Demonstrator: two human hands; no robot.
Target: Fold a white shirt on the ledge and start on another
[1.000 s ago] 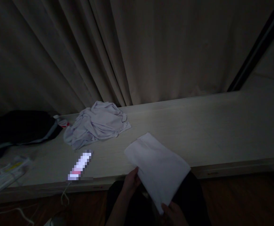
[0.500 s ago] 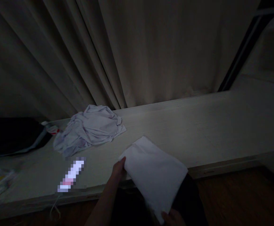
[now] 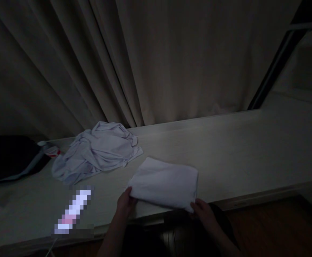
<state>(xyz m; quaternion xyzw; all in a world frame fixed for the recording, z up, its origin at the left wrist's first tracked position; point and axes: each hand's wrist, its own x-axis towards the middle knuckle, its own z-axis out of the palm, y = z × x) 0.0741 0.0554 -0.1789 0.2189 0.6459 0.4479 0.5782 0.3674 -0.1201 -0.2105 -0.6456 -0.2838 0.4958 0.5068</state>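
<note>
Dim light falls on the pale wooden ledge (image 3: 238,150) before you, and low in the frame your left hand (image 3: 125,205) and right hand (image 3: 202,210) each pinch a near corner of the folded white cloth (image 3: 165,182), which lies flat at the ledge's front edge. You seem to be setting down a finished fold; next, loosen both grips cleanly. Up and left lies a crumpled white garment (image 3: 97,151), with curtains (image 3: 172,60) behind.
</note>
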